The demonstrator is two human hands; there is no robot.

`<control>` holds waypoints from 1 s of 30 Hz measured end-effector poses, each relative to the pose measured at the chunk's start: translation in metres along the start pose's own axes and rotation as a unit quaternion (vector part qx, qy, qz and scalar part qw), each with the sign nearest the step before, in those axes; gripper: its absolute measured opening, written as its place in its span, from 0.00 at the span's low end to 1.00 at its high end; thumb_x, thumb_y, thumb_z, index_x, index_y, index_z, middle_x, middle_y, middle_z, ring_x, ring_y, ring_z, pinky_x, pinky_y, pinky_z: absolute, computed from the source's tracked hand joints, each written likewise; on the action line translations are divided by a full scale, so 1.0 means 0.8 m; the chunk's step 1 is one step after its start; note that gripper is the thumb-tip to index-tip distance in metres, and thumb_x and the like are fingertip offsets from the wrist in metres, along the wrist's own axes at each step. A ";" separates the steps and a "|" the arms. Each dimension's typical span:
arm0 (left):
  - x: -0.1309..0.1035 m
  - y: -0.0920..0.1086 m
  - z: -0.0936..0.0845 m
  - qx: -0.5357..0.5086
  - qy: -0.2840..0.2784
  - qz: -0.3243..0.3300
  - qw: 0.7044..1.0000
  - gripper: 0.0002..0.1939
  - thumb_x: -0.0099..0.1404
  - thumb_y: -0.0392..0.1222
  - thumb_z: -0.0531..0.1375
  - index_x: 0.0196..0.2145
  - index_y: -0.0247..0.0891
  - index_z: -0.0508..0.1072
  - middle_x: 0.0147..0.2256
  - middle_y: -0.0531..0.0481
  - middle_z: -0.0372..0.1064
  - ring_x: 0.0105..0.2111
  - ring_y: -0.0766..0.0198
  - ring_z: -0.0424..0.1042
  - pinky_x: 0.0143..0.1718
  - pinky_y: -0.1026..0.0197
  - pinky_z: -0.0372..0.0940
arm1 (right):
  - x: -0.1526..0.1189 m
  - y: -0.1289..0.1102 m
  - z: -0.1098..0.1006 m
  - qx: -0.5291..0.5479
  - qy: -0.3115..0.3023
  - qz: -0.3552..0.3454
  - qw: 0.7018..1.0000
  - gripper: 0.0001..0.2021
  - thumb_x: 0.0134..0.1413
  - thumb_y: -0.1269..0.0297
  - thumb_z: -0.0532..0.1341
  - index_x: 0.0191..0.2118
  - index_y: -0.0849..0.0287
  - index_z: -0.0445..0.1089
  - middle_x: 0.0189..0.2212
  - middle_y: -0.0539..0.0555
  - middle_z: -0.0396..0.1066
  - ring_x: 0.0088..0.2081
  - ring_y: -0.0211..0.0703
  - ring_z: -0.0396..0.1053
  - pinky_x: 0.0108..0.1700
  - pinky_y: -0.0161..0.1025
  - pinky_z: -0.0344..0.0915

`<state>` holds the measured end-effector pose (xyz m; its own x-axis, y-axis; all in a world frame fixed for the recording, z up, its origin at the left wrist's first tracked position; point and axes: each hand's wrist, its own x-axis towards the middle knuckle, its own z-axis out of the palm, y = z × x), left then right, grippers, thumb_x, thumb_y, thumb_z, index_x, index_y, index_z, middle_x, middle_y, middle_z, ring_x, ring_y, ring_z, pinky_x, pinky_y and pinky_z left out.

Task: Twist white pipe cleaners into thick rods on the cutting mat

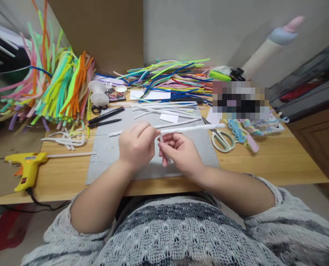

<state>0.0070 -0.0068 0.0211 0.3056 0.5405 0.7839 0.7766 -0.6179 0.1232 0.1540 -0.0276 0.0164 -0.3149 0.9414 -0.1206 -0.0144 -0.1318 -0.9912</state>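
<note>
My left hand (138, 144) is closed, its fingers wrapped round the left end of a white fuzzy stick (194, 128) that points out to the right. Close beside it, my right hand (182, 153) pinches a thin white strip (161, 138) hanging just under that stick. Both hands are above a grey mat (103, 159). Several white pipe cleaners (164, 107) and a small white card (169, 117) lie on the mat beyond my hands.
A yellow glue gun (30, 166) lies at the left with its cord over the edge. Colourful pipe cleaner bundles (67, 85) stand behind it, and more (178, 75) lie at the back. Scissors (222, 141) are right of the mat; black pens (106, 115) lie left.
</note>
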 end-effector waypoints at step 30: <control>-0.002 0.000 -0.005 -0.146 0.057 0.061 0.986 0.07 0.60 0.30 0.56 0.35 0.39 0.69 0.26 0.51 0.65 0.27 0.66 0.63 0.30 0.63 0.58 | 0.029 -0.016 -0.047 -0.136 -0.244 -0.073 0.957 0.12 0.58 0.56 0.55 0.31 0.59 0.69 0.21 0.47 0.66 0.28 0.35 0.64 0.36 0.35 0.62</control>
<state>0.0040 -0.0101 0.0222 0.3106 0.3953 0.8645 0.5413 -0.8211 0.1810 0.1828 0.0073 0.0239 -0.7353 0.6777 -0.0049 0.1351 0.1395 -0.9810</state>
